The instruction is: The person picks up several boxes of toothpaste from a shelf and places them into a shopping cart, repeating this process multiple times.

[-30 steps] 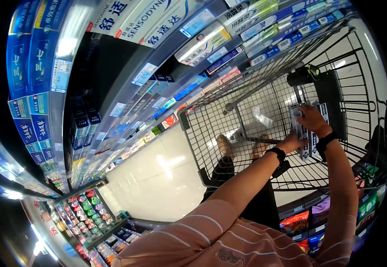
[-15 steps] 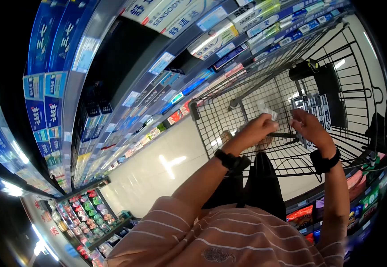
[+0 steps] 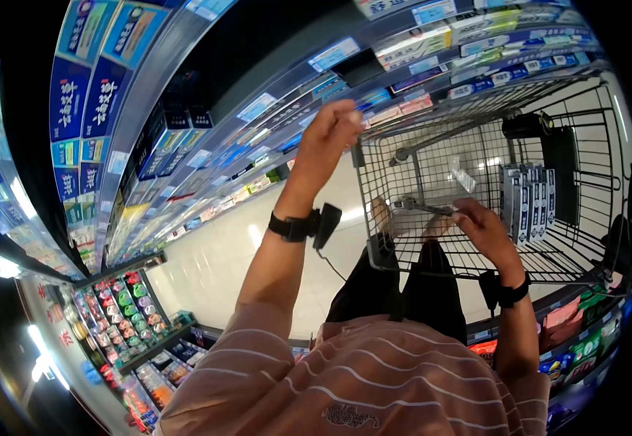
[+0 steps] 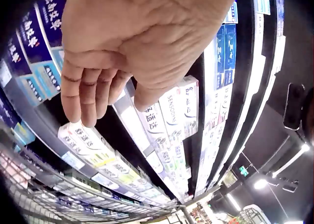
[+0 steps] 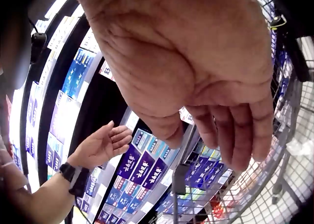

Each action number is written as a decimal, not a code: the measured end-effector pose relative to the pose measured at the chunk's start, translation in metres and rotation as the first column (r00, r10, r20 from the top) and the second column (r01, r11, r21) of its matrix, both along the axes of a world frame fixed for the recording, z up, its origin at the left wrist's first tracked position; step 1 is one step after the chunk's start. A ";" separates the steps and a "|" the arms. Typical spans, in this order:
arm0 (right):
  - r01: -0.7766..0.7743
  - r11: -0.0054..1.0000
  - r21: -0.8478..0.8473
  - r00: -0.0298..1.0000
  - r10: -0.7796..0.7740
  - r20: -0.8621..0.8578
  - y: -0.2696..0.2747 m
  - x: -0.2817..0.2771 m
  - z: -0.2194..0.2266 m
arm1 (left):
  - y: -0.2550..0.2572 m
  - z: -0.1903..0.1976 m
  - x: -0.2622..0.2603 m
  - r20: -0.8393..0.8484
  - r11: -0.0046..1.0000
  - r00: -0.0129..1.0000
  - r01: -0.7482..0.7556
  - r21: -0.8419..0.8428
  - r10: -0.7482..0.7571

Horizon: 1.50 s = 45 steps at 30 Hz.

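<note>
Grey-and-white boxes (image 3: 527,202) could topple if the cart (image 3: 565,174) jolts, since neither left hand (image 3: 327,139) nor right hand (image 3: 484,231), both relaxed and empty, steadies them.

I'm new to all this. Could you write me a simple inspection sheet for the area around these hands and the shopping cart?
Surface: black wire shopping cart, its mesh open to view.
Job's things: white-and-dark boxes side by side in the cart.
Clutter: crumpled clear plastic, in or under the cart, cannot tell; dark object at the cart's far side.
Grippers: bare hands; left hand raised by the shelves, right hand at the cart's near side; nothing seen held in either.
Cables: one thin dark cable hanging from the left wrist device.
Surroundings: shiny pale floor; colourful packets on the person's right.
</note>
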State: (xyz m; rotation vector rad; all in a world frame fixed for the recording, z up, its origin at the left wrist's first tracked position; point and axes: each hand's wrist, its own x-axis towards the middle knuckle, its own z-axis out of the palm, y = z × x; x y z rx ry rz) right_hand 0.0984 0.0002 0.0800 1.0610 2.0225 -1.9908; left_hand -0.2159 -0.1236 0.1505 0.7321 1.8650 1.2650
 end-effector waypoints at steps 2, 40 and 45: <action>-0.014 1.000 -0.018 1.000 0.013 -0.029 -0.014 -0.012 -0.006 | -0.002 0.004 -0.013 -0.063 1.000 0.998 -0.016 -0.004 0.016; 0.160 0.929 -0.334 0.965 -0.219 -0.145 -0.129 -0.073 -0.055 | -0.123 -0.104 0.015 0.202 0.878 0.975 0.179 -0.444 -0.096; 0.171 0.873 -0.456 0.969 -0.233 -0.083 -0.124 -0.060 -0.066 | -0.116 -0.109 0.024 0.201 0.840 0.966 0.241 -0.486 -0.161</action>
